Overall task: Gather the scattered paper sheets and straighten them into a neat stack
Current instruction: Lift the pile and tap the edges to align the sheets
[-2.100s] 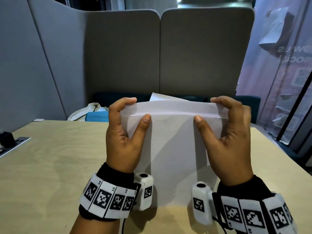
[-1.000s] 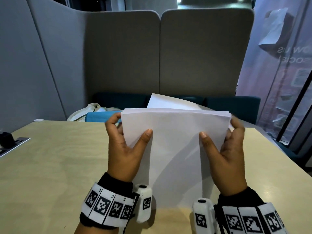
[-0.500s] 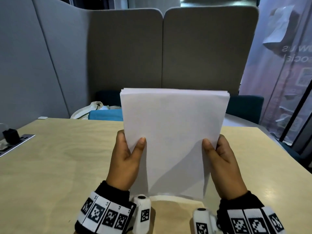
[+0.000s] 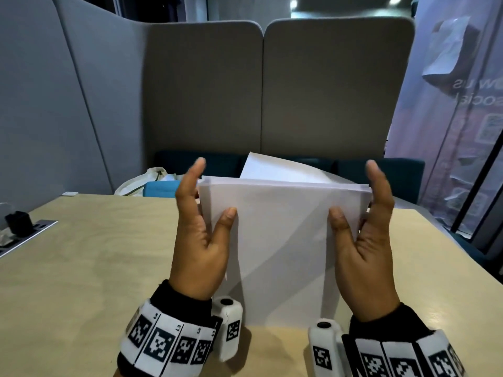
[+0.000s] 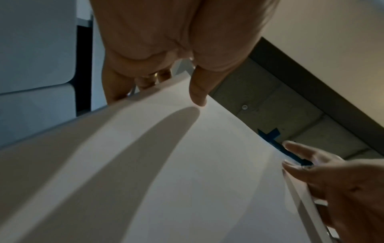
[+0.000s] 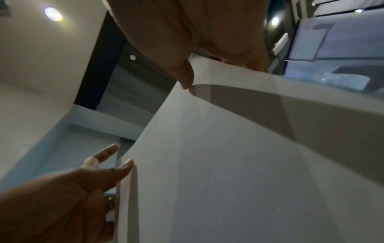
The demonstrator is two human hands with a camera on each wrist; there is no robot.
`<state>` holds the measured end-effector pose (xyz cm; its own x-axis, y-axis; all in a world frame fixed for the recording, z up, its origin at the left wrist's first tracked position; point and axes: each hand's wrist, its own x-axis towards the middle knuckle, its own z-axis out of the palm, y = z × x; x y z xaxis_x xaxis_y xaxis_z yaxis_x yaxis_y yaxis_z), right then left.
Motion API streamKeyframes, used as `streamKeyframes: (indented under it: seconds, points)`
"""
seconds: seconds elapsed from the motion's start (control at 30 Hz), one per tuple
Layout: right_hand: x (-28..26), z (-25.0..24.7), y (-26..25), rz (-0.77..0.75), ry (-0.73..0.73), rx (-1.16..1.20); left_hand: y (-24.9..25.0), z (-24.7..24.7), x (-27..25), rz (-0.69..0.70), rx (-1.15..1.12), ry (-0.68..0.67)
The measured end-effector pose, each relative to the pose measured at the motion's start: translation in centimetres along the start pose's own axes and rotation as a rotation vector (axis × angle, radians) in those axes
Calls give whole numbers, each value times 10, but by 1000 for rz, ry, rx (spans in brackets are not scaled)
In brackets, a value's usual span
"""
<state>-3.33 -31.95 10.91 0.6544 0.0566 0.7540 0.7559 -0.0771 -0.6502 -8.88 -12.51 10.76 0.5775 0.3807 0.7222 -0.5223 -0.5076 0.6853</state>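
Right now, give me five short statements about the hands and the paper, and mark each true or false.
1. The paper stack stands upright with its bottom edge on the table. True.
2. The left hand lies flat on the table, away from the paper. False: it holds the stack's left edge, thumb on the front.
3. One sheet sticks up behind the stack's top edge. True.
4. The right hand holds a pen. False: it holds only the stack's right edge.
5. The front sheet is covered in printed text. False: it looks blank.
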Motion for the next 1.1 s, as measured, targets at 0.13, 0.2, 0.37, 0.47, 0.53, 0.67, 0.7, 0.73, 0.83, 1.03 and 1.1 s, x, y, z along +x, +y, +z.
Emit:
streamKeyframes:
  seconds: [0.13, 0.2, 0.37, 0.47, 0.53, 0.67, 0.7, 0.73, 0.83, 1.03, 1.1]
  points:
    - [1, 1, 1, -53, -6, -124, 0, -1, 3, 36, 55, -31]
    - [0, 0, 0, -36, 11, -124, -1, -2, 3, 39, 32, -26]
    - [0, -1, -2, 103, 64, -13, 0, 0, 1, -17, -43, 13]
    - [-8, -5, 11, 259, 38, 141, -15, 0, -8, -141, -141, 3]
    - [-18, -6, 22, 336, -25, 164, -27, -1, -20, -231, -157, -56]
    - [-37, -3, 38, 425, -76, 173, -44, -1, -40, -274, -86, -136]
    - [-37, -2, 37, 423, -72, 183, -44, -1, -40, -274, -89, -133]
    - [-35, -1, 36, 420, -67, 195, -44, 0, -38, -279, -104, -119]
    - [-23, 0, 30, 387, -45, 241, -37, 0, -25, -246, -133, -91]
    - [-22, 0, 37, 382, -10, 213, -40, -5, -24, -297, -168, -100]
    - [-24, 1, 38, 389, -10, 204, -44, -2, -28, -310, -181, -106]
